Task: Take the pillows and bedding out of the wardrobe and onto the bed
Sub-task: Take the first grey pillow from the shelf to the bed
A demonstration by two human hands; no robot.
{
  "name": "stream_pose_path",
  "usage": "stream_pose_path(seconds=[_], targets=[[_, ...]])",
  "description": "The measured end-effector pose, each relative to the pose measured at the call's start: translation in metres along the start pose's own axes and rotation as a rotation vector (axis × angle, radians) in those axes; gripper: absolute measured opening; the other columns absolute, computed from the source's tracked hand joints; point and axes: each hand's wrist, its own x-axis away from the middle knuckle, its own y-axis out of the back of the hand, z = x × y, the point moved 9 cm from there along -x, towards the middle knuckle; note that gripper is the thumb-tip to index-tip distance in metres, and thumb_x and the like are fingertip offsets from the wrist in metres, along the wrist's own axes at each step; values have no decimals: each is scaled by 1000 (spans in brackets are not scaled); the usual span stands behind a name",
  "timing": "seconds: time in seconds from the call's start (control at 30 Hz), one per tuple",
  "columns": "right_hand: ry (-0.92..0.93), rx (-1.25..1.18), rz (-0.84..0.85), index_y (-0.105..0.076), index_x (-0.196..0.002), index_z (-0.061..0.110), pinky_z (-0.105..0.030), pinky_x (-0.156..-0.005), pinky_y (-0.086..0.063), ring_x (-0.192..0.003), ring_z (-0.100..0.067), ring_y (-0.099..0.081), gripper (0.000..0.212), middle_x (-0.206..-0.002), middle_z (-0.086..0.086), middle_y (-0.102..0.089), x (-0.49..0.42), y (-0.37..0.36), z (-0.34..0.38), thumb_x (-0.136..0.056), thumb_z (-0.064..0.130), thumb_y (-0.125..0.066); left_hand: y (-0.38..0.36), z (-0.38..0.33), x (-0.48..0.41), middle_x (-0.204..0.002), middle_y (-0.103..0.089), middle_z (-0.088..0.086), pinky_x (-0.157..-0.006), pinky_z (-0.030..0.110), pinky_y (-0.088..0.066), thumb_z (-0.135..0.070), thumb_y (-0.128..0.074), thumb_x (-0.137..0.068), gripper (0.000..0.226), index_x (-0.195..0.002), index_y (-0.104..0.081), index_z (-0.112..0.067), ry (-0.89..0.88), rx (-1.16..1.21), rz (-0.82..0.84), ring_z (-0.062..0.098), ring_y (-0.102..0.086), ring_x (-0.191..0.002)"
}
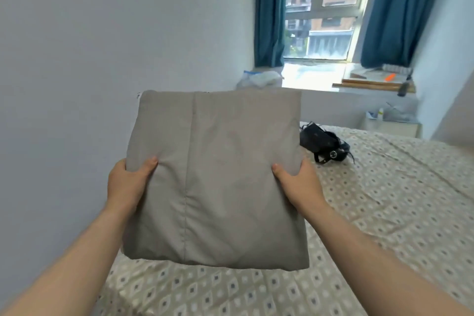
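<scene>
Gripping a square, soft grey fabric pillow (pixel 218 177) by its sides, left hand (pixel 128 182) and right hand (pixel 300 182) curl their fingers round it above the diamond-patterned bed (pixel 372 213).

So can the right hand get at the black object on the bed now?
Probably not: the right hand grips the pillow along with the left hand, and the black object lies farther off on the bed.

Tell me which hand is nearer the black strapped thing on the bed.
Right. The right hand grips the right edge of the grey pillow, close beside the black strapped thing; the left hand grips the opposite edge, with the pillow between.
</scene>
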Motion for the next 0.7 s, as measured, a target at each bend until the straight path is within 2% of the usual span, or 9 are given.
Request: stream_pose_path(seconds=[0.07,0.23,0.37,0.43,0.57,0.63,0.7], targets=[[-141,51,-34,-53,-115,17,-35,-83,-47,-98,-21,-60,54,-108,1,-63,-1,-7,-46,-73,49,-68,-42,40,-20,-115,-66,13,-85,40,-48,-44,-72,-76,56,-115,-62,-5,49,-31,114,28,-61,-97],[-404,151,-79,-56,-122,13,-39,-92,-50,-108,-27,-62,67,-118,-3,-66,11,-27,-166,-69,54,-65,-137,143,-32,-114,-65,10,-85,36,-46,-39,-72,-76,55,-121,-59,-11,154,-92,354,23,-59,-94],[-607,192,-99,-57,-119,12,-34,-84,-49,-102,-26,-63,63,-111,-1,-66,29,-41,-268,-72,52,-65,-203,227,-22,-107,-69,7,-84,34,-48,-36,-73,-76,39,-107,-65,-15,207,-153,492,22,-63,-92],[-681,184,-107,-57,-119,12,-32,-81,-47,-98,-24,-63,61,-110,1,-66,39,-53,-321,-72,51,-65,-233,277,-12,-105,-71,5,-87,38,-51,-42,-73,-74,44,-106,-67,-11,241,-195,557,22,-66,-93],[-786,175,-123,-56,-119,13,-35,-87,-48,-106,-27,-63,60,-116,-3,-66,49,-80,-412,-73,48,-65,-274,369,-3,-100,-69,2,-84,40,-51,-49,-71,-74,46,-104,-66,-15,281,-275,604,24,-64,-92],[-816,171,-101,-57,-119,15,-37,-91,-50,-106,-26,-63,60,-116,-2,-67,51,-99,-454,-70,50,-65,-286,413,2,-99,-67,2,-82,38,-49,-46,-71,-75,47,-108,-65,-12,300,-310,604,26,-63,-93],[-823,177,-68,-60,-118,18,-34,-91,-50,-107,-24,-64,55,-115,0,-69,57,-117,-485,-71,47,-65,-293,451,10,-105,-69,7,-85,37,-48,-41,-72,-77,47,-111,-65,-8,321,-312,613,28,-64,-101]])
